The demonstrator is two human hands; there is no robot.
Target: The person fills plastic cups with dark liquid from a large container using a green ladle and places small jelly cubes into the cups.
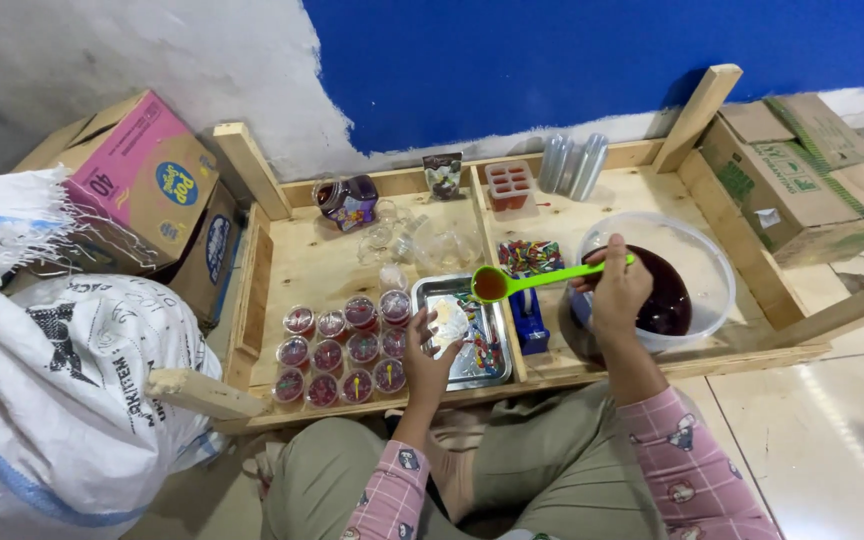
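Right hand grips a green ladle of brown liquid over the metal tray; left hand holds an empty clear cup there. About a dozen filled cups sit alongside, big bowl still holds plenty.

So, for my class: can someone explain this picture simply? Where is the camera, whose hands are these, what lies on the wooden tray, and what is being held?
The single picture comes from a camera worn on a person's head, looking down at their own lap and two bare hands. There is no machine here.

The person sits on the floor before a low wooden tray against a blue and white wall. The right hand holds a green ladle with brown liquid in its scoop, lifted beside a clear bowl of dark liquid. The left hand holds a small clear cup above a metal pan that has colourful bits in it.

To the left stand rows of small filled cups. Further back are a jar, empty clear cups and a red mould. Cardboard boxes and a white sack lie around.
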